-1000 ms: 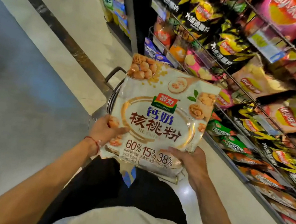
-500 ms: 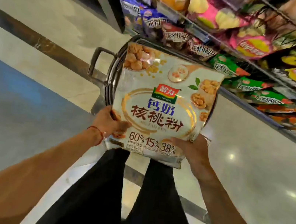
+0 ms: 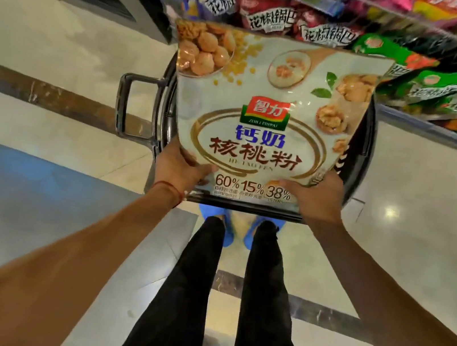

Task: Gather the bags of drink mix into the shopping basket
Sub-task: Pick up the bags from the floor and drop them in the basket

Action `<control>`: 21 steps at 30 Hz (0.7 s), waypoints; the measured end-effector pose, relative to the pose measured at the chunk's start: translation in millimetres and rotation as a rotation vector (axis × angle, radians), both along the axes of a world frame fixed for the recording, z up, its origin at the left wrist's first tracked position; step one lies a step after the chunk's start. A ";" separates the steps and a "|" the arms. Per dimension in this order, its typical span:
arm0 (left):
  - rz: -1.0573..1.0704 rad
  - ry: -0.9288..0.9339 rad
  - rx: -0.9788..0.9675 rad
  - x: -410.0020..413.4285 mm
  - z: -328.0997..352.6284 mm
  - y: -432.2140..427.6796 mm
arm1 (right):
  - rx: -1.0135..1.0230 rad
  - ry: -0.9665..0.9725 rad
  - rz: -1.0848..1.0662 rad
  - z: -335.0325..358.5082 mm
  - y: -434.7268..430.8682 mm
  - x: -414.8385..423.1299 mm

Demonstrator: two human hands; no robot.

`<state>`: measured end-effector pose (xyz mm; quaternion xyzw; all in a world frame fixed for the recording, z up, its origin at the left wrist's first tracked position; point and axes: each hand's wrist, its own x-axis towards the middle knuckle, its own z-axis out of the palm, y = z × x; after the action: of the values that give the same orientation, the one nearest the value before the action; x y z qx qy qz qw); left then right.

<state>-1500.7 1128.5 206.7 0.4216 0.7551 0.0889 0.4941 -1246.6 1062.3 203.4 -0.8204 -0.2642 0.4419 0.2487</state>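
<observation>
Lowered since half a second ago, the bag of drink mix now hangs face-up directly over the shopping basket on the floor — its rim shows on both sides — so the drop looks close. Left hand and right hand each pinch a near corner of the bag, thumbs on top.

Walnut powder bag covers almost whole basket opening. Snack shelf crowds far and right side. Basket handle juts left; open floor beyond.
</observation>
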 end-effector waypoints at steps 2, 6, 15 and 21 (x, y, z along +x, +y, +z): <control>0.021 -0.006 0.031 5.1 -21.1 3.2 | 0.003 -0.026 -0.008 -17.3 7.2 1.1; 0.061 0.011 0.085 15.8 -56.7 4.3 | 0.035 -0.092 0.020 -56.0 9.5 1.5; 0.012 0.019 0.089 14.3 -109.0 -11.4 | 0.090 -0.116 0.047 -99.4 -15.1 -2.4; -0.050 0.069 0.025 11.3 -102.0 -2.5 | -0.034 -0.095 0.081 -93.5 -3.8 2.7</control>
<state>-1489.4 1126.0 104.7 0.4492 0.7597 0.0717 0.4646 -1243.9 1058.5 110.0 -0.8332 -0.3011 0.4166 0.2039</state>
